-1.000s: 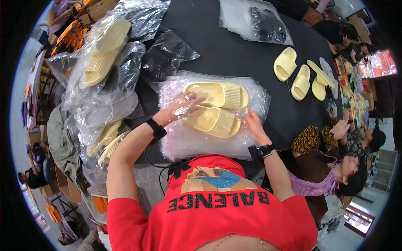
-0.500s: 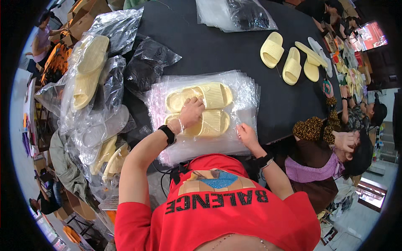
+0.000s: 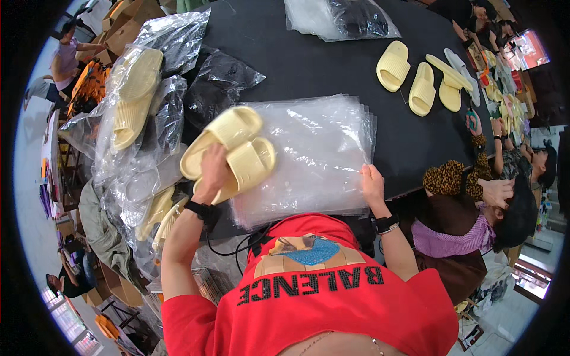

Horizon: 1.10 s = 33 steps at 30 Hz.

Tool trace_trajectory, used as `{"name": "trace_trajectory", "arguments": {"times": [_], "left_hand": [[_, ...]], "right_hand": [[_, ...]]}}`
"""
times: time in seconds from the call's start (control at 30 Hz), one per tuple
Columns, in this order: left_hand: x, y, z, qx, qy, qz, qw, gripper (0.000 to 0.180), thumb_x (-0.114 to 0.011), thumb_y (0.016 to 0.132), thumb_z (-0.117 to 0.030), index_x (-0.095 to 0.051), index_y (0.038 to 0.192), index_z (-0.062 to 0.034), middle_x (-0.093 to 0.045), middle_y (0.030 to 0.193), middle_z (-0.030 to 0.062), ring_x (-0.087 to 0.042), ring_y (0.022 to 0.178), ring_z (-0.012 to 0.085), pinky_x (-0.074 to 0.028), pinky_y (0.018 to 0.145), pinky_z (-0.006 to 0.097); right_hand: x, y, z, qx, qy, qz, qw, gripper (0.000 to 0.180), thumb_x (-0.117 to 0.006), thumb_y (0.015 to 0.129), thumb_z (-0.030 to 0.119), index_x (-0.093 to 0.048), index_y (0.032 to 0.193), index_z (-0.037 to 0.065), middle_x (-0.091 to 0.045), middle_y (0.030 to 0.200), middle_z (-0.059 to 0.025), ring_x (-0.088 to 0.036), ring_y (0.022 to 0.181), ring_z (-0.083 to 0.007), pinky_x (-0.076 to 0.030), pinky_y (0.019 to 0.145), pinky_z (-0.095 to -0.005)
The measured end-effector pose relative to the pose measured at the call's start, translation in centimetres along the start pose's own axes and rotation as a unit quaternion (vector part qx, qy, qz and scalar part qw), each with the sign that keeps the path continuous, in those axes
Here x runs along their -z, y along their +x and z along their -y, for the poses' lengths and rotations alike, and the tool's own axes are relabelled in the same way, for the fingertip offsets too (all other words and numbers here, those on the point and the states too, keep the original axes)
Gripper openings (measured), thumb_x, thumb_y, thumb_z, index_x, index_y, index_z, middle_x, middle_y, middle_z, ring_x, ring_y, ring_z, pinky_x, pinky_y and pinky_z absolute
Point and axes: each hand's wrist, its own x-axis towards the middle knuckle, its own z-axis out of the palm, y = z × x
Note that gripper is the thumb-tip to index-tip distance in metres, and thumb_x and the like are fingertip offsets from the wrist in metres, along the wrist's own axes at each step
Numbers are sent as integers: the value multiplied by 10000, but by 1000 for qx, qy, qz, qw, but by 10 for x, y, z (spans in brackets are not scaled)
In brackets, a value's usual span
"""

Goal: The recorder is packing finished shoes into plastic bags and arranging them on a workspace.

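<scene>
My left hand (image 3: 215, 171) is closed on a pair of pale yellow slide sandals (image 3: 236, 127), gripping them by the footbed side with the ribbed straps pointing up and to the right. The pair is tilted over the left edge of a stack of clear plastic bags (image 3: 314, 142) on the black table. At the right edge of that stack, my right hand (image 3: 372, 185) is closed, its fingertips pinching the edge of a bag. How many bags it pinches cannot be made out.
On the left lie bagged yellow sandals (image 3: 132, 113) and a crumpled dark bag (image 3: 222, 83). Loose yellow sandals (image 3: 421, 90) sit at the far right of the black table (image 3: 332, 68). More bags (image 3: 341, 21) lie at the back. A co-worker (image 3: 451, 237) is close on my right.
My left hand has lifted the sandals off the middle of the bag stack and carried them left, turning them. My right hand has shifted slightly right and now pinches the stack's edge.
</scene>
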Motion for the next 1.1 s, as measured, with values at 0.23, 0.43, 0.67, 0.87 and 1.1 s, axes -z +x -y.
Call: {"name": "trace_trajectory", "arguments": {"times": [0.23, 0.43, 0.67, 0.87, 1.1], "left_hand": [[77, 23, 4, 182, -370, -170, 895, 275, -529, 744, -38, -536, 1012, 21, -574, 956, 175, -545, 891, 304, -425, 759, 362], [157, 46, -90, -127, -87, -251, 956, 377, -612, 705, -92, -538, 1055, 27, -559, 993, 192, -541, 901, 342, -431, 758, 384], [65, 66, -140, -218, -215, 32, 951, 353, -623, 630, -89, -537, 964, -12, -539, 965, 171, -522, 909, 356, -453, 737, 401], [-79, 80, -138, -162, -96, 150, 971, 242, -527, 690, -82, -531, 927, -30, -540, 941, 155, -526, 903, 341, -449, 755, 438], [-30, 135, -67, -11, 58, -41, 997, 194, -559, 698, -94, -528, 880, -33, -547, 899, 135, -536, 880, 305, -440, 709, 422]], "right_hand": [[-4, 1, 10, 14, -82, -6, 996, 296, -421, 889, 302, -515, 837, 25, -579, 742, -208, -555, 721, -403, -420, 615, -453], [0, 0, 25, 8, -129, -11, 992, 294, -407, 886, 322, -526, 866, 54, -587, 774, -216, -554, 758, -416, -418, 639, -496], [-10, -2, 25, 25, -124, 39, 991, 253, -479, 853, 273, -544, 974, 60, -598, 774, -208, -571, 769, -392, -434, 673, -432], [-23, -9, -18, -33, 78, 105, 991, 212, -542, 801, 161, -551, 953, 14, -604, 705, -84, -570, 620, -156, -440, 566, -279], [7, -22, -10, -110, 76, 73, 988, 120, -540, 786, 121, -542, 837, 13, -608, 654, -93, -596, 564, -177, -457, 522, -300]]}}
